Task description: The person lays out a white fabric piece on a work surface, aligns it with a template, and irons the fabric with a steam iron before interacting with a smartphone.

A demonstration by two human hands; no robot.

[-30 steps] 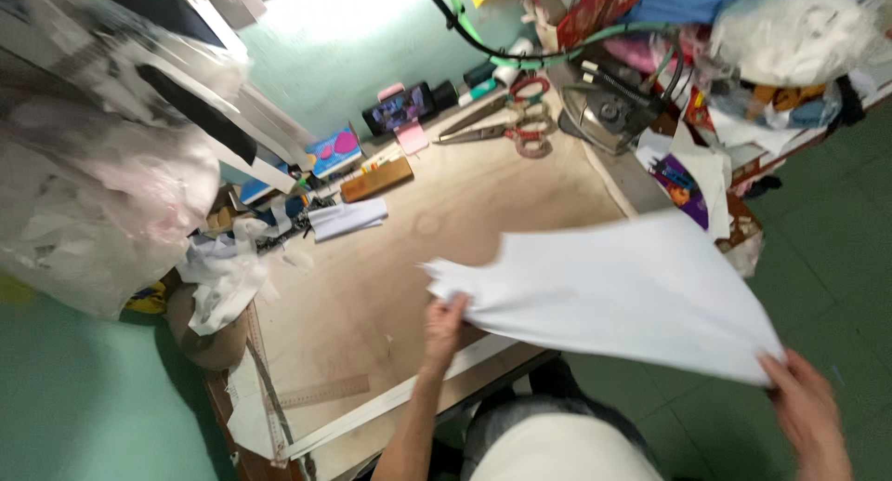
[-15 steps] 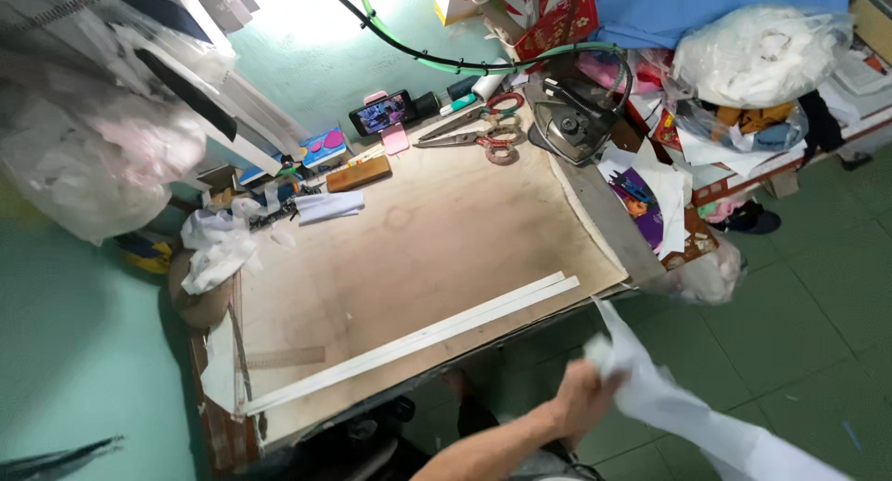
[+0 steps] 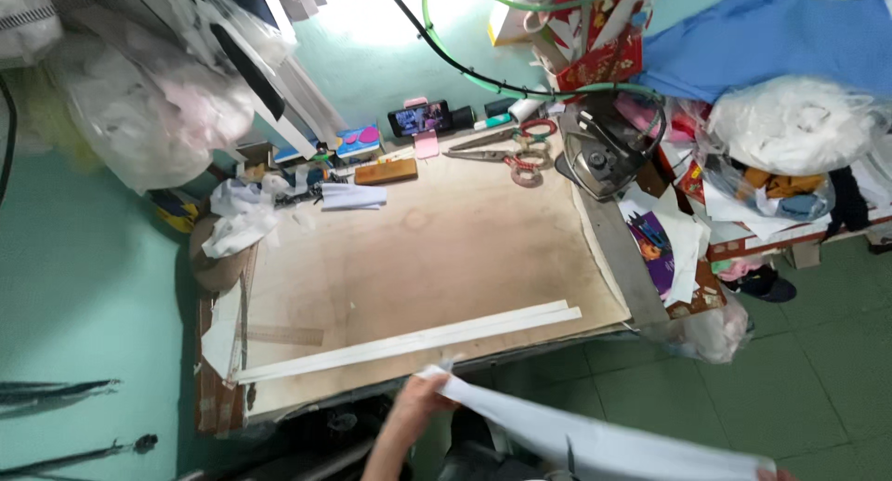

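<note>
A large white sheet of fabric [image 3: 595, 439] hangs in front of the near edge of the worn brown tabletop [image 3: 418, 258], below its level, stretched from lower centre to the bottom right corner. The left hand [image 3: 423, 399] is closed on the sheet's upper left corner, forearm rising from the bottom edge toward the tabletop. The right hand [image 3: 776, 474] barely shows at the sheet's far corner; its grip cannot be told. Two long white strips [image 3: 409, 342] lie along the tabletop's near edge.
</note>
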